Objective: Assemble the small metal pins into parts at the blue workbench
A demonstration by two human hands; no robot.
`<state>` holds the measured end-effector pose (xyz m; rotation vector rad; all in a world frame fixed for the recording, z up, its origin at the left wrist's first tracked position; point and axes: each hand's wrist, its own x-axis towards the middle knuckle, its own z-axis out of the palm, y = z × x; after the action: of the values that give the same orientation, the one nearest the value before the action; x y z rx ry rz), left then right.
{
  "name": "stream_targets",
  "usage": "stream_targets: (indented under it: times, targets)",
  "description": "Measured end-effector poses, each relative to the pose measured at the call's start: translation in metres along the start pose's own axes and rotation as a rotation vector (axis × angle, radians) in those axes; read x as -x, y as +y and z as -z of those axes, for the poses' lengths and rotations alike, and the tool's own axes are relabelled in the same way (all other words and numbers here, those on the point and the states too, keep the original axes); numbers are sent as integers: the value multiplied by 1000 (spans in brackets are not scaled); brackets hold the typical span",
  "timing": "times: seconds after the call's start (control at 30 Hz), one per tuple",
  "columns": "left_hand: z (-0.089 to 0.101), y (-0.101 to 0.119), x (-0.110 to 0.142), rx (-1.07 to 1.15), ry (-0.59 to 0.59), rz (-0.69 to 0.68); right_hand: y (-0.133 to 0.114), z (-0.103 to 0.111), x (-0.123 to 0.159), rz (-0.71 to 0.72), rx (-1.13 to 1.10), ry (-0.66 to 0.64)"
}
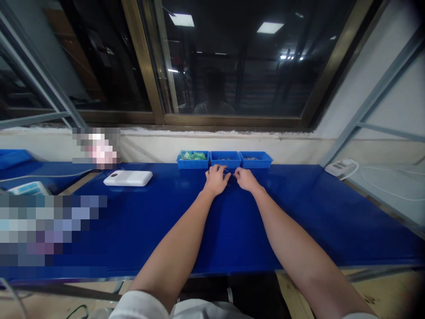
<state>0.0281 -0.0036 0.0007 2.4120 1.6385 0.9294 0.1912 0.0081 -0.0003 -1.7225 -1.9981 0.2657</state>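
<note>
My left hand [217, 180] is over the far part of the blue table, fingers curled. A few thin, pale, wire-like pieces [226, 171] show at its fingertips, too small to name. Just to the right, my right hand [246, 179] has thumb and forefinger pinched together, and whatever is in the pinch cannot be made out. The two hands face each other with a small gap between them. Behind them stand three blue bins: the left bin [193, 165] holds green and white packets, while the middle bin [226, 163] and right bin [256, 163] contain small dark parts.
A white rounded device [128, 178] lies on the blue table [159, 221] to the left. At the right edge is a white power strip [341, 167] with a cable. Grey metal frame posts [375, 84] rise at both sides, and a window is behind.
</note>
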Motion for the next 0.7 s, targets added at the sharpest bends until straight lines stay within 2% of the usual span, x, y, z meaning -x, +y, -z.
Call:
stream_targets:
  times: [0.1, 0.17, 0.37, 0.53, 0.7]
  targets:
    - [4, 0, 0, 43, -25, -115, -4, -3, -1, 150, -249, -13]
    - [7, 0, -1, 76, -31, -128, -5, -4, -2, 171, -386, -30]
    - [9, -5, -5, 200, -23, -145, -5, -5, -6, 129, -683, 1]
    - [5, -7, -5, 231, 11, -148, -9, -5, -5, 37, -891, 9]
    - [6, -5, -4, 209, 9, -119, -8, -2, -3, -27, -1101, -59]
